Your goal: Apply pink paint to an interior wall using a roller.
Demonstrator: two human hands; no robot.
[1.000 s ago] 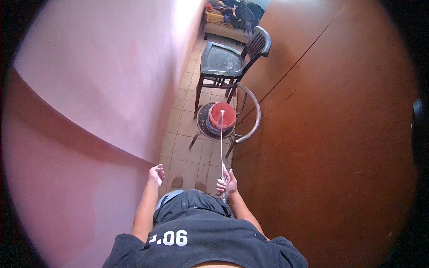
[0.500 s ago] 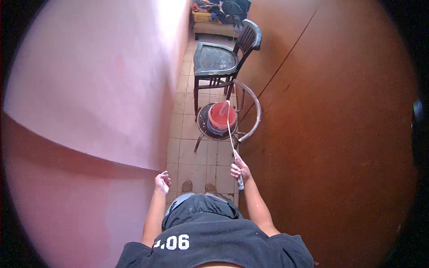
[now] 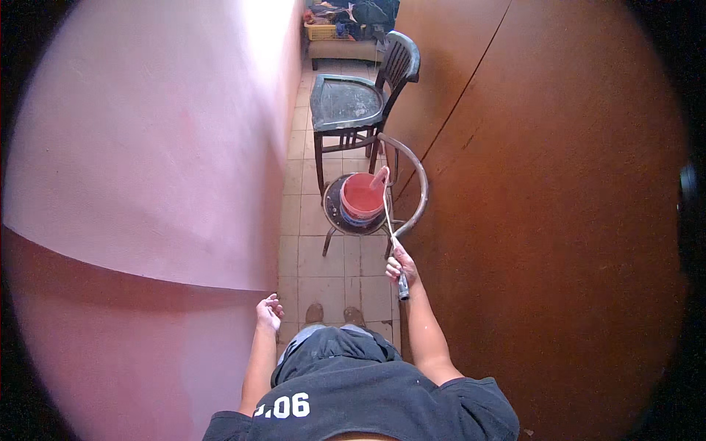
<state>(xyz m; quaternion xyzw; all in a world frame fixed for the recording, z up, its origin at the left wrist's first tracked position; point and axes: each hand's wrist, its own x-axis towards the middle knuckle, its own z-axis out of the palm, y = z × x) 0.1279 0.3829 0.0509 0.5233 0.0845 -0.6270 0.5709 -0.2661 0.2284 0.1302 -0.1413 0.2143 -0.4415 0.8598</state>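
My right hand grips the handle of a paint roller; its long, thin frame reaches forward to a pinkish roller head at the right rim of a red bucket. That bucket sits on the dark round seat of a metal chair with a curved tubular back. My left hand holds nothing, fingers loosely curled and apart, low beside the pink wall at my left.
A dark, dusty wooden chair stands behind the bucket. The narrow tiled floor runs between the pink wall and a brown wooden surface. At the far end, a yellow basket and piled cloth rest on low furniture.
My right hand has moved right and forward with the roller, whose head has gone from the middle of the bucket to its right rim. My left hand sits slightly lower in the picture.
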